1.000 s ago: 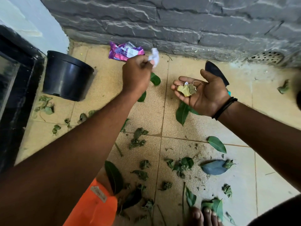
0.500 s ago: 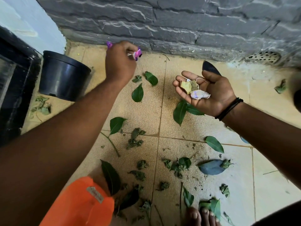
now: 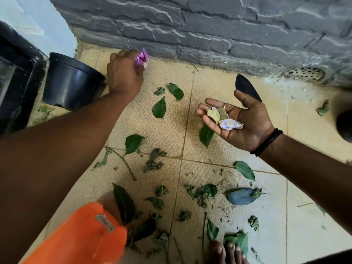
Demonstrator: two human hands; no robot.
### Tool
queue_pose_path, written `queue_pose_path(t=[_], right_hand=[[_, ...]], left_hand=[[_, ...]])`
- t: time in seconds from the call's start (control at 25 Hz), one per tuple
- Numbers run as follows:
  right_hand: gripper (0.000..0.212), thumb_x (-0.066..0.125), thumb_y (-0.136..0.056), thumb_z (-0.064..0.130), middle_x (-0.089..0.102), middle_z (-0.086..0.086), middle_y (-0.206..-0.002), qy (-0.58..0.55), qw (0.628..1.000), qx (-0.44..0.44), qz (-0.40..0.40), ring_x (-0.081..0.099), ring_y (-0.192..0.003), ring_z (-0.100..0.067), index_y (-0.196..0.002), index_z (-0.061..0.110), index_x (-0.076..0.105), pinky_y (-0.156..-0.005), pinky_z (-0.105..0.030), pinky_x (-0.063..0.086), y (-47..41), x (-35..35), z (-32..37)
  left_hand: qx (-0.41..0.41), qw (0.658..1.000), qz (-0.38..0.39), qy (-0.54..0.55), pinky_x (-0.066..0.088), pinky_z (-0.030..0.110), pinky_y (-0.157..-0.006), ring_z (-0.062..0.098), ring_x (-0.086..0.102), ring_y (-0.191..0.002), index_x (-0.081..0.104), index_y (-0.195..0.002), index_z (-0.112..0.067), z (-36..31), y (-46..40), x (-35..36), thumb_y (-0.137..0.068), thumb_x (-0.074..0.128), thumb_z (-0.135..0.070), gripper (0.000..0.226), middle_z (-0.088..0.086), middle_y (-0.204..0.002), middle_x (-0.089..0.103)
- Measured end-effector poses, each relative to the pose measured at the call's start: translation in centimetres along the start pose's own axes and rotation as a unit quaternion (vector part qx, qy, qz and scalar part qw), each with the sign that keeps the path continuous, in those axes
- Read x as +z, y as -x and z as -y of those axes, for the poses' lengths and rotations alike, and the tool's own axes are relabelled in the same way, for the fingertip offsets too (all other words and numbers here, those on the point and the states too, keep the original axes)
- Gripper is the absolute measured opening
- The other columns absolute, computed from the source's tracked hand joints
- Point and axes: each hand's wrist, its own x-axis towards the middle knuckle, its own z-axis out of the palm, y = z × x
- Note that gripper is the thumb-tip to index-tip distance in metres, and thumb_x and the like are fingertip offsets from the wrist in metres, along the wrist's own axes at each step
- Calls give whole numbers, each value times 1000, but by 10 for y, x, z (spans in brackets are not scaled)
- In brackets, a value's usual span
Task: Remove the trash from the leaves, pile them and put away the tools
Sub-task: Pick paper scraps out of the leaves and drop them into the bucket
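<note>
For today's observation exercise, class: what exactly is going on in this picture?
A person is picking litter out of leaves scattered on a tiled floor. The left hand grips a crumpled purple wrapper near the stone wall, beside a black pot. The right hand is held palm up, carrying a crumpled white paper and a yellowish scrap. The green leaves lie loose and unpiled on the floor.

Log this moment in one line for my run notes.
left hand: grips purple wrapper | right hand: open, carrying scraps | leaves: scattered
</note>
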Motion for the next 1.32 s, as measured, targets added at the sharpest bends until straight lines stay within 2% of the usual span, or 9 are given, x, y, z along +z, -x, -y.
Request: queue_pose_path(t=[0.12, 0.24, 0.36, 0.44, 0.52, 0.72, 0.92, 1.12, 1.32], right_hand=[[60, 44, -101, 38, 59, -29, -134, -53, 998, 9, -18, 60, -121, -46, -142, -5, 48, -100, -51, 50, 23, 7, -11], [55, 44, -98, 26, 56, -30, -137, -100, 994, 36, -20, 57, -126, -45, -143, -5, 44, -107, -48, 45, 65, 18, -36], [45, 39, -98, 15, 48, -29, -146, -117, 991, 60, -2, 50, -133, -43, -135, -8, 48, -111, -47, 42, 118, 44, -62], [43, 39, -97, 12, 44, -27, -150, -142, 988, 57, 15, 51, -133, -42, -134, -8, 49, -109, -47, 44, 164, 77, -68], [44, 39, -96, 10, 45, -27, -149, -185, 982, 33, -14, 58, -124, -42, -135, -9, 48, -105, -47, 48, 222, 113, -65], [45, 41, -86, -3, 61, -26, -133, -227, 963, -26, -145, 68, -109, -39, -129, -6, 54, -98, -44, 52, 396, 228, -22], [42, 35, -87, -8, 63, -26, -129, -230, 957, -88, -155, 68, -110, -38, -122, -5, 58, -94, -43, 56, 584, 383, 46], [48, 37, -80, -9, 63, -27, -129, -202, 958, -157, -127, 66, -114, -40, -124, -5, 56, -98, -46, 51, 677, 471, 42], [53, 35, -79, -12, 66, -26, -123, -274, 907, -285, -143, 64, -117, -42, -128, -4, 53, -97, -47, 51, 717, 501, 19]], left_hand=[[-141, 973, -100, 155, 39, 29, -80, 22, 57, -97, 61, -110, -4, -24, 20, -17, -102, 42, -27, 31, 13, -109, 66], [-314, 884, -113, 329, 42, 30, -71, 21, 58, -78, 54, -78, -15, -60, 54, -37, -102, 50, -24, 26, 9, -83, 62], [-452, 754, 48, 474, 54, 35, -65, 26, 65, -67, 62, -68, -15, -86, 112, -62, -89, 66, -34, 29, 10, -71, 63], [-472, 634, 248, 559, 57, 32, -57, 26, 67, -63, 66, -100, -8, -114, 147, -114, -91, 64, -42, 35, 13, -84, 67], [-460, 562, 365, 582, 54, 27, -55, 20, 67, -61, 62, -111, -11, -148, 177, -182, -93, 60, -46, 40, 7, -84, 69], [-508, 543, 338, 577, 57, 30, -51, 15, 72, -73, 65, -108, -17, -258, 207, -403, -102, 48, -32, 23, 2, -88, 76], [-468, 518, 343, 628, 60, 36, -57, 22, 71, -82, 62, -125, -4, -378, 201, -643, -102, 42, -12, 31, 15, -112, 70], [-427, 494, 389, 650, 58, 34, -68, 24, 67, -75, 68, -110, -11, -430, 187, -742, -96, 51, -15, 23, 10, -89, 70], [-348, 489, 505, 620, 56, 40, -83, 24, 72, -80, 68, -117, -5, -451, 178, -787, -95, 54, -17, 28, 12, -97, 74]])
